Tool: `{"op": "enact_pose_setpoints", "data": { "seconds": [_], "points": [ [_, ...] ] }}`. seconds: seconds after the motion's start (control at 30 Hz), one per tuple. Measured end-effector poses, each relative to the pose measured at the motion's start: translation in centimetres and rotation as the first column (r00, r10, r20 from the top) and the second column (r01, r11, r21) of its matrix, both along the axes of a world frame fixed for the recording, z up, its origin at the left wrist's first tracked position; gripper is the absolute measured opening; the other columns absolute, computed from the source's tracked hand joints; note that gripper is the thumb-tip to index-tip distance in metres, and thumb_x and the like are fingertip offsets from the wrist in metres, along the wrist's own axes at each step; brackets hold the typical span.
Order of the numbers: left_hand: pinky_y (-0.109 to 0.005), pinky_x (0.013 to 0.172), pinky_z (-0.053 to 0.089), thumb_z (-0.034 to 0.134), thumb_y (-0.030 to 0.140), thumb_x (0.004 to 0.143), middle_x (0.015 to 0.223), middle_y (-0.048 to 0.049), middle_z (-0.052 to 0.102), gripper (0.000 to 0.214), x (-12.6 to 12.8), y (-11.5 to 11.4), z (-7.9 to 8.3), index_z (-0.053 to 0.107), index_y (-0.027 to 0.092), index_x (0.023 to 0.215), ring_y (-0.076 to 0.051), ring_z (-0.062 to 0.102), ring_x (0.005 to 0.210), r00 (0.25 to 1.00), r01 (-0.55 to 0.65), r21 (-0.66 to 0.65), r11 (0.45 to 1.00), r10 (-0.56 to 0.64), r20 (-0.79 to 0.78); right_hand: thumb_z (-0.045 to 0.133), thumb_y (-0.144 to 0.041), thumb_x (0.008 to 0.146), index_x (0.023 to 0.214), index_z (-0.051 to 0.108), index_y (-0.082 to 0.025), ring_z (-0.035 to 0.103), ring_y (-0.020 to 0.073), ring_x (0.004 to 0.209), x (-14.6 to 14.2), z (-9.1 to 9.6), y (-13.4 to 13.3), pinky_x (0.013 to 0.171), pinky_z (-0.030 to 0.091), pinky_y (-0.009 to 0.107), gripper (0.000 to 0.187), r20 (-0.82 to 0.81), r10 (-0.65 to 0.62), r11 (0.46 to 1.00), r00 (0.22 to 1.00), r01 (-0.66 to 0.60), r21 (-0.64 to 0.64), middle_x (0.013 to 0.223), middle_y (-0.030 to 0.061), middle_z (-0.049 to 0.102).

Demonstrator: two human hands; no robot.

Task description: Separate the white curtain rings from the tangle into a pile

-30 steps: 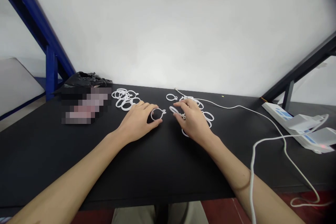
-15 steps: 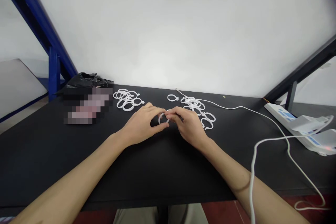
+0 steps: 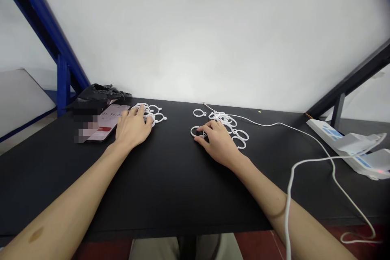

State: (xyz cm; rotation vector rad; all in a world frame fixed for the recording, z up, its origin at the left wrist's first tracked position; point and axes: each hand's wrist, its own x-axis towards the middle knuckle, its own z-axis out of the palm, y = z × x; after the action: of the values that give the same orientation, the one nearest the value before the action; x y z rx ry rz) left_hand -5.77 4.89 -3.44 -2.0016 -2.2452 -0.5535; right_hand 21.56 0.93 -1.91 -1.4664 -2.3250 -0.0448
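One ring [image 3: 191,133] in right grip [image 3: 219,141], left grip [image 3: 133,128] unclear, open tabletop [image 3: 176,178] to near edge [image 3: 170,231]

White rings [image 3: 222,118], black table [image 3: 170,187], blue beam [image 3: 63,83], white power strip [image 3: 343,155] with blue patches [image 3: 329,131], apparently dark-red floor [image 3: 254,245]

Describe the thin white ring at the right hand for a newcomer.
On the flat black tabletop, find the person's bare right hand. The thin white ring lies at its fingertips. One overlaps it in view, unlike the lone white ring nearer the pale wall.
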Motion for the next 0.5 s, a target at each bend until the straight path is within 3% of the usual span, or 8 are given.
{"op": "enact_pose_setpoints", "data": {
  "seconds": [0.23, 0.33, 0.5],
  "points": [
    [-0.05, 0.104, 0.039, 0.029, 0.049, 0.094, 0.136, -0.0197, 0.054, 0.059, 1.1, -0.2, 0.2, 0.059, 0.01, 0.128, -0.038, 0.045, 0.127, 0.999, 0.032, 0.043, 0.999, -0.033, 0.016, 0.059, -0.03, 0.092, 0.104, 0.069, -0.018, 0.055, 0.0256, 0.099, -0.1, 0.3, -0.2, 0.091, 0.046, 0.041, 0.019, 0.02, -0.009, 0.999, 1.0, 0.01, -0.032, 0.105, 0.0116, 0.062],
    [-0.049, 0.108, 0.035, 0.03, 0.051, 0.094, 0.142, -0.0223, 0.047, 0.065, 1.4, 0.0, 0.2, 0.051, 0.006, 0.136, -0.038, 0.041, 0.132, 0.999, 0.03, 0.082, 0.996, -0.031, 0.014, 0.058, -0.03, 0.093, 0.103, 0.068, -0.018, 0.054, 0.0256, 0.1, -0.1, 0.3, -0.2, 0.092, 0.046, 0.041, 0.019, 0.016, -0.008, 0.999, 1.0, 0.009, -0.031, 0.105, 0.0117, 0.062],
    [-0.05, 0.116, 0.023, 0.02, 0.057, 0.096, 0.155, -0.0196, 0.034, 0.073, 1.3, 1.0, -0.1, 0.04, 0.008, 0.147, -0.036, 0.028, 0.144, 0.992, 0.124, -0.064, 0.99, -0.124, 0.01, 0.059, -0.03, 0.093, 0.103, 0.068, -0.018, 0.054, 0.0254, 0.1, -0.2, 0.2, -0.4, 0.091, 0.046, 0.041, 0.018, 0.009, -0.006, 1.0, 1.0, 0.006, -0.024, 0.106, 0.0113, 0.062]
  ]
}}
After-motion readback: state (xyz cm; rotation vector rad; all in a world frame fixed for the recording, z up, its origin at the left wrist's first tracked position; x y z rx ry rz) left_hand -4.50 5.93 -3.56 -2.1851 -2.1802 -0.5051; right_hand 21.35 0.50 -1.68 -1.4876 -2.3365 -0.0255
